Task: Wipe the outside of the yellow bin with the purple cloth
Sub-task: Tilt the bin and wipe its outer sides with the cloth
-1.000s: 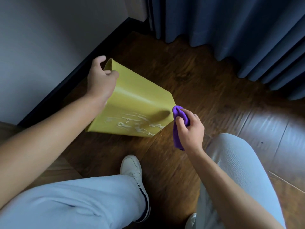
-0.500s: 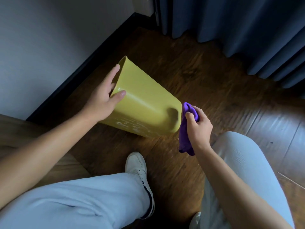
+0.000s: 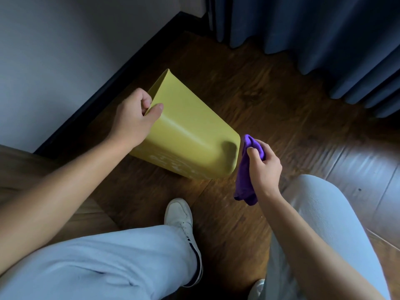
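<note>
In the middle of the frame the yellow bin [image 3: 190, 135] lies tipped on the wooden floor [image 3: 270, 100], its open rim toward the upper left. The left hand [image 3: 135, 118] pinches that rim between thumb and fingers. The right hand [image 3: 263, 167], just right of the bin's base, is clenched around the purple cloth [image 3: 246, 178], which hangs below the fist beside the bin's bottom corner.

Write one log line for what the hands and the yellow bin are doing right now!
left hand: grips rim of yellow bin | bin: tipped over on floor | right hand: holds purple cloth beside bin's base
</note>
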